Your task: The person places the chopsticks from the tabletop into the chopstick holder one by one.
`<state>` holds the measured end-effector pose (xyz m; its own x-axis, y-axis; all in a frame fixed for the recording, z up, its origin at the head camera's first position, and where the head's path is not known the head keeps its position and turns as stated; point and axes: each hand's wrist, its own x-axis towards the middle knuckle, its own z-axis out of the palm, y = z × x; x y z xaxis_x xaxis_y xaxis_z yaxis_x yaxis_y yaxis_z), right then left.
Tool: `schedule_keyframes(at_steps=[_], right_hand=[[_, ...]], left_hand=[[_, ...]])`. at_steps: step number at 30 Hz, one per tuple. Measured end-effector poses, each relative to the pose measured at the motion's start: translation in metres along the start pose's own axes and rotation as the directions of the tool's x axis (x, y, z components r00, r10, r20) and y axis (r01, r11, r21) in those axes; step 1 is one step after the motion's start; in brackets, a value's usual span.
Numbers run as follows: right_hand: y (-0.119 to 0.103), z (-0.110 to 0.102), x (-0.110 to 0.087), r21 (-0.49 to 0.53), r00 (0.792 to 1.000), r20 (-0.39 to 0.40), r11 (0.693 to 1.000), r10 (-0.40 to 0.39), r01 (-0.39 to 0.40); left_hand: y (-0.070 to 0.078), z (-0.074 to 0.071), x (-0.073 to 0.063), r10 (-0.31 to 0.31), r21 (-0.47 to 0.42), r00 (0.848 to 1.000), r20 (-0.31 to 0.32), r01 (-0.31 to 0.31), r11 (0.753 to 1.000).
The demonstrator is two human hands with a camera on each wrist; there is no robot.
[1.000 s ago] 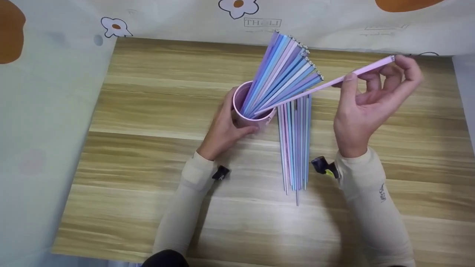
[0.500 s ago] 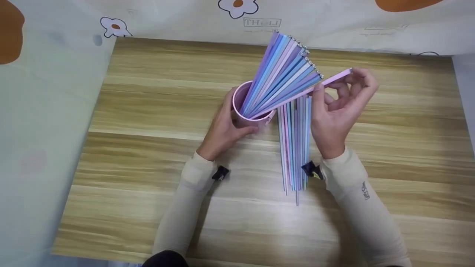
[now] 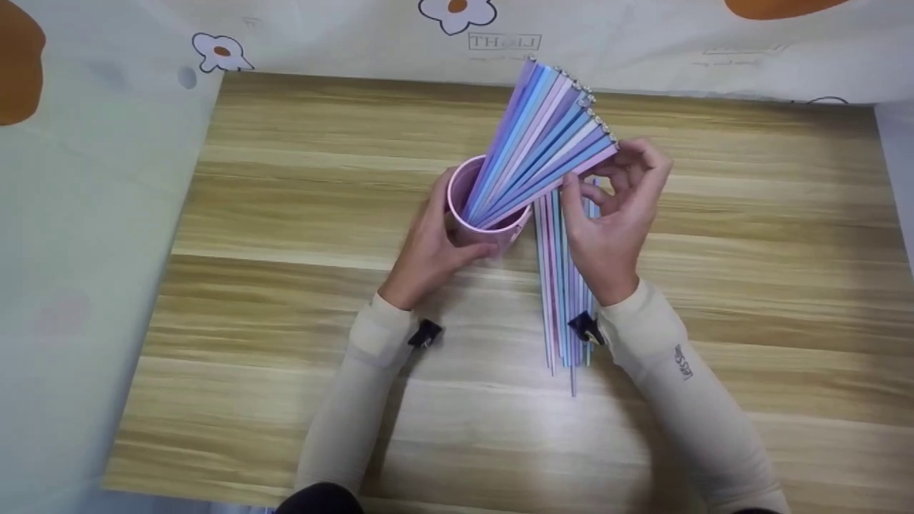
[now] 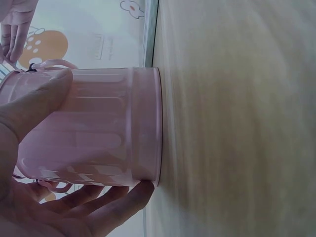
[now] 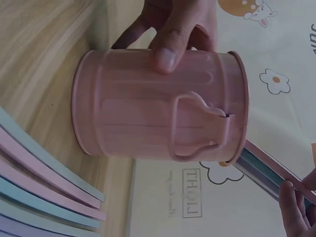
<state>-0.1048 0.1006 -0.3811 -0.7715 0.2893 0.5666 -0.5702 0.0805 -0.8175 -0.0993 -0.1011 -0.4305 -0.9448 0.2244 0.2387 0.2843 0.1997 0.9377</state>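
My left hand grips a pink bucket-shaped cup, its thumb along one side and fingers round the other. In the right wrist view, a loop handle shows on the ribbed cup wall. The cup's base sits at the tabletop. Slim pastel pencil-like sticks with glittering tips fan out of the cup, leaning right. My right hand pinches a pink stick at the right edge of the fan, index finger at its tip and thumb lower down. The stick's lower end reaches inside the cup.
More pastel sticks lie in a row on the wooden table, partly under my right hand and wrist. Behind the table's far edge hangs a pale sheet printed with flowers.
My right hand has moved left with the pink stick, bringing it from well apart to alongside the others in the fan. The left hand and cup have stayed put.
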Motion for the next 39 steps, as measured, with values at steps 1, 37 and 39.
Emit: schedule_keyframes(at_steps=[1, 37, 39], right_hand=[[0.000, 0.001, -0.001, -0.005, 1.000, 0.004, 1.000, -0.002, 0.002], [0.056, -0.067, 0.018, -0.776, 0.784, 0.187, 0.578, 0.592, -0.251], [0.060, -0.067, 0.017, -0.799, 0.770, 0.203, 0.557, 0.605, -0.226]], left_hand=[[0.005, -0.001, 0.000, -0.002, -0.004, 1.000, 0.002, 0.002, 1.000], [0.017, -0.003, -0.001, -0.031, 0.021, 0.999, 0.015, 0.031, 0.999], [0.018, -0.003, -0.001, -0.030, 0.023, 0.999, 0.013, 0.030, 0.999]])
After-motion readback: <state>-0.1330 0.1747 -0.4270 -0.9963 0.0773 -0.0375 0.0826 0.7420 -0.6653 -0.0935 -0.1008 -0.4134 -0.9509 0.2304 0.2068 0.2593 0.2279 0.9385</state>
